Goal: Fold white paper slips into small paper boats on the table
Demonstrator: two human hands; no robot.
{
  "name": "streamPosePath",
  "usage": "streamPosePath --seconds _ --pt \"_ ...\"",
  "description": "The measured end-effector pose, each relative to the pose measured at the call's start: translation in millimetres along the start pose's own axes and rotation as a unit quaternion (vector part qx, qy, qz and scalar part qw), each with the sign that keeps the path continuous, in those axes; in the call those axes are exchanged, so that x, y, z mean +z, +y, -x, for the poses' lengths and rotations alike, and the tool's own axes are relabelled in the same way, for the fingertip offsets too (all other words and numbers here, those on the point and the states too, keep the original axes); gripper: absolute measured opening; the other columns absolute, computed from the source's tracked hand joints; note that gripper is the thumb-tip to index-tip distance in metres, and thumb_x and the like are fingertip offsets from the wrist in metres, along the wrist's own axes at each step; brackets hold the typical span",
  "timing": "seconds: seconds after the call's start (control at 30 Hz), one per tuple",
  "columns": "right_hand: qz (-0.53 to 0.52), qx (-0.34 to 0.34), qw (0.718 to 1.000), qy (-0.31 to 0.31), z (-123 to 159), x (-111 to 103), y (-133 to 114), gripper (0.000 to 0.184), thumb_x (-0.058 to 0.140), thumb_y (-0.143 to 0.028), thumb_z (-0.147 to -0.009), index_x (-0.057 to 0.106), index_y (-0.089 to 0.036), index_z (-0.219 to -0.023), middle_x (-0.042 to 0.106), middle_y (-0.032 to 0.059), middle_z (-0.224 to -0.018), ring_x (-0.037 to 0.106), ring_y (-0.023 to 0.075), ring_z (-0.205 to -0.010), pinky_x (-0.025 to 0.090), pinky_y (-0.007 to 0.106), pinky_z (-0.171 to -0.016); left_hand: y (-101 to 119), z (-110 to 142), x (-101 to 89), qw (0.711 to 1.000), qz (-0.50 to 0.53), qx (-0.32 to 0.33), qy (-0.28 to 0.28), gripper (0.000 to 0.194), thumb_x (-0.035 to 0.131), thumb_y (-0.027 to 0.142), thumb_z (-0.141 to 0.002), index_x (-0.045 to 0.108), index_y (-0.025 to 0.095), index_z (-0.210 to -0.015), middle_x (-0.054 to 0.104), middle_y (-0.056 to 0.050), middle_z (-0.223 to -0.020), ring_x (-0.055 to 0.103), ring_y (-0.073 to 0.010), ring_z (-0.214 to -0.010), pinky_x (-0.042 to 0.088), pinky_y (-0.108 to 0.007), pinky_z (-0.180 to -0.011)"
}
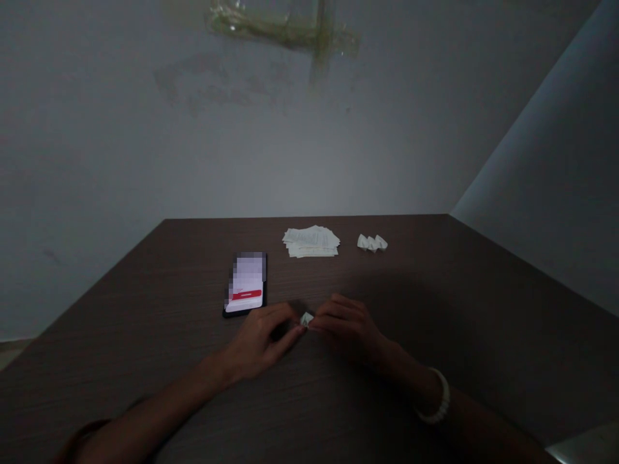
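Between my two hands, just above the table, is a small folded piece of white paper point(306, 319) with a pointed top. My left hand point(264, 336) pinches its left side with thumb and forefinger. From the right, the fingertips of my right hand point(345, 325) grip the other side; that wrist wears a pale beaded bracelet point(439, 396). Much of the paper's lower part is covered by my fingers. Farther back lies a loose stack of paper slips point(312, 240), the top one with faint print. Right of it stand several small folded paper pieces point(372, 243) close together.
A phone point(246, 283) with a lit screen and a red bar lies left of centre, close to my left hand. The dark wooden table point(145, 303) ends at a grey wall point(309, 154), where tape point(285, 32) is stuck. Another pale surface point(556, 193) rises at the right.
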State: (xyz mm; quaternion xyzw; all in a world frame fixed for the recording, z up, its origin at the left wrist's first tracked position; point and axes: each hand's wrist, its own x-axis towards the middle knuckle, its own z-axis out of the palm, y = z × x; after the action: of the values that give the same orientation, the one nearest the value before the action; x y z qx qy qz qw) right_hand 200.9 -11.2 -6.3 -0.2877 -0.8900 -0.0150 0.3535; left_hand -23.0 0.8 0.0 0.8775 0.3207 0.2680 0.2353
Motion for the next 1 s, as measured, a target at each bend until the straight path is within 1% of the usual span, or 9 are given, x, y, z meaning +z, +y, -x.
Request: streamPosePath --seconds 0.13,0.23,0.43,0.47,0.6,0.67,0.77,0.93,1.0 --pt "-0.002 0.018 1.0 0.018 -0.1 0.0 0.1 0.014 0.054 -0.019 -0.09 0.063 -0.02 -0.08 0.068 0.0025 -0.078 0.056 0.0152 -0.071 0.044 0.027 -0.066 -2.4 -0.8 2.3 0.999 0.002 -0.025 0.025 0.018 0.051 0.033 -0.091 0.06 0.017 -0.09 0.062 -0.002 -0.079 0.057 -0.0153 -0.07 0.047 -0.029 -0.066" --pt "-0.012 0.053 0.998 0.032 0.4 1.5 0.3 0.011 0.056 -0.02 -0.088 0.062 -0.019 -0.078 0.067 0.0031 -0.079 0.057 0.0157 -0.073 0.045 0.028 -0.069 -1.8 -1.3 3.0 0.999 0.003 -0.034 0.034 0.015 0.054 0.03 -0.088 0.06 0.017 -0.089 0.061 -0.001 -0.076 0.055 -0.0141 -0.065 0.046 -0.027 -0.062" --pt "-0.033 0.124 0.992 0.011 2.2 4.9 1.1 0.003 0.059 -0.018 -0.08 0.061 -0.02 -0.078 0.067 0.0019 -0.076 0.056 0.016 -0.07 0.043 0.03 -0.071 -1.9 -1.3 4.2 0.999 0.02 -0.032 0.034 0.012 0.055 0.028 -0.087 0.06 0.017 -0.09 0.061 -0.001 -0.076 0.053 -0.0128 -0.063 0.044 -0.026 -0.059" --pt "-0.037 0.138 0.99 0.002 2.5 5.2 1.1 0.004 0.06 -0.017 -0.079 0.062 -0.02 -0.08 0.067 0.0018 -0.076 0.056 0.016 -0.07 0.043 0.03 -0.071 -2.3 -1.4 4.5 0.999 0.023 -0.034 0.032 0.013 0.055 0.028 -0.087 0.061 0.017 -0.09 0.061 -0.001 -0.076 0.053 -0.0128 -0.063 0.044 -0.026 -0.059" --pt "-0.063 0.177 0.982 -0.025 3.7 6.2 1.5 0.021 0.061 -0.011 -0.071 0.064 -0.021 -0.089 0.067 0.0008 -0.078 0.058 0.0156 -0.07 0.044 0.029 -0.072 -2.9 -2.1 5.0 0.998 0.027 -0.041 0.034 0.014 0.056 0.029 -0.087 0.061 0.017 -0.091 0.061 -0.001 -0.076 0.053 -0.0126 -0.062 0.043 -0.025 -0.058" --pt "-0.076 0.191 0.978 -0.032 4.2 7.2 1.6 0.026 0.06 -0.009 -0.068 0.065 -0.021 -0.092 0.068 0.0009 -0.08 0.059 0.0158 -0.072 0.044 0.029 -0.073 -2.6 -2.7 4.7 0.998 0.028 -0.04 0.038 0.014 0.055 0.028 -0.088 0.061 0.017 -0.091 0.061 -0.001 -0.076 0.053 -0.0124 -0.061 0.043 -0.025 -0.057" --pt "-0.08 0.217 0.972 -0.028 4.5 9.3 0.9 0.027 0.06 -0.01 -0.068 0.066 -0.022 -0.092 0.067 0.0011 -0.079 0.059 0.0161 -0.071 0.044 0.029 -0.071 -2.1 -3.3 4.3 0.998 0.028 -0.03 0.043 0.014 0.055 0.029 -0.088 0.062 0.017 -0.091 0.062 -0.001 -0.077 0.054 -0.0123 -0.062 0.043 -0.024 -0.057" --pt "-0.092 0.269 0.959 -0.013 4.1 11.5 -0.5 0.016 0.064 -0.018 -0.074 0.068 -0.022 -0.088 0.066 -0.0002 -0.073 0.058 0.0134 -0.063 0.042 0.025 -0.061 -1.0 -3.4 4.2 0.998 0.029 -0.034 0.039 0.014 0.055 0.028 -0.087 0.062 0.017 -0.094 0.064 -0.002 -0.078 0.054 -0.0123 -0.062 0.043 -0.024 -0.056" --pt "-0.099 0.286 0.953 -0.01 4.0 11.4 0.1 0.014 0.063 -0.018 -0.075 0.068 -0.021 -0.088 0.066 -0.0006 -0.072 0.057 0.0128 -0.061 0.042 0.024 -0.059 -0.5 -3.2 3.9 0.998 0.026 -0.04 0.034 0.015 0.055 0.028 -0.087 0.062 0.017 -0.094 0.064 -0.002 -0.077 0.054 -0.0125 -0.061 0.043 -0.024 -0.056"
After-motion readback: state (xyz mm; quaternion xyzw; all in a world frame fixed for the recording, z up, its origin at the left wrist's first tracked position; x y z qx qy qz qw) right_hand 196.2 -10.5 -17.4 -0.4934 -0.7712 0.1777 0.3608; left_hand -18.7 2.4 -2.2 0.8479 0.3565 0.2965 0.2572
